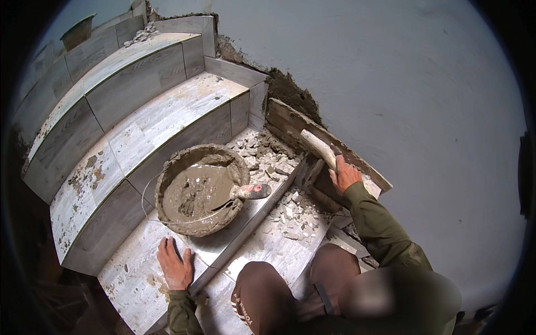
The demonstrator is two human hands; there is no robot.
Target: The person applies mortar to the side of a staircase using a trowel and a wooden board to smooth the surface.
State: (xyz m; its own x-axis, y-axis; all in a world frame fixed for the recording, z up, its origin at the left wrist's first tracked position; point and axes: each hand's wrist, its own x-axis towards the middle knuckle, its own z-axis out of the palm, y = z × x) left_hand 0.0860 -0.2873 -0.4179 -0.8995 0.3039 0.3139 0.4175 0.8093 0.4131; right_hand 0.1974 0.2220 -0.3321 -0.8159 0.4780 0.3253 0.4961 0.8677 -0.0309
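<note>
My right hand (346, 175) is closed round the pale, rounded handle of a long wooden float (290, 121). The float lies slanted along the foot of the wall, and its brown board is smeared with mortar. My left hand (175, 267) rests on the tiled step (139, 279) with its fingers stretched out, holding nothing. Just beyond it stands a mortar-crusted bucket (207, 226) of wet grey-brown mortar (192, 190). A trowel (251, 191) leans in the bucket, its dark and red handle over the right rim. The bucket's thin wire handle hangs across the front.
Rubble (290, 209) covers the step corners near the float. Curved tiled stairs (151, 84) rise to the far left, spotted with dried mortar. Rough mortar (293, 92) edges the grey wall (413, 111). Another container (77, 32) sits higher up. My knees are close below the bucket.
</note>
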